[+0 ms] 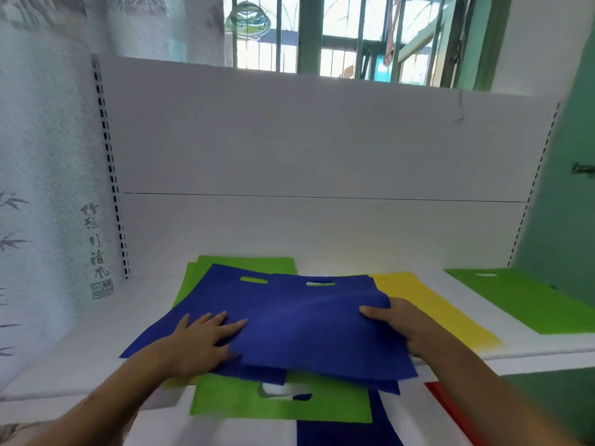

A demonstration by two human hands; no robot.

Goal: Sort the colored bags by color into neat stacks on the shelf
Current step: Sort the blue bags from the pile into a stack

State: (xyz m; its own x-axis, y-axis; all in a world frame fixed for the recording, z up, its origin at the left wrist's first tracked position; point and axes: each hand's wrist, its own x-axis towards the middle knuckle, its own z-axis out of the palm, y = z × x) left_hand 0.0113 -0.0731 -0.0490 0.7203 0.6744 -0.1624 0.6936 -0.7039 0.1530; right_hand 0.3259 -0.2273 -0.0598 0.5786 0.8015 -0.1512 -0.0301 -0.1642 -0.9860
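Looks like a room in a home fitted out with shop-style shelving (80,358): white shelf boards, a white back panel (322,149) and slotted metal uprights (111,175) at either side. Hung on the left with a curtain (42,156) printed with bamboo leaves, brush calligraphy and a seal stamp. Backed by a barred window (338,37) with a green frame, daylight behind it, and green painted wall (560,204) on the right.
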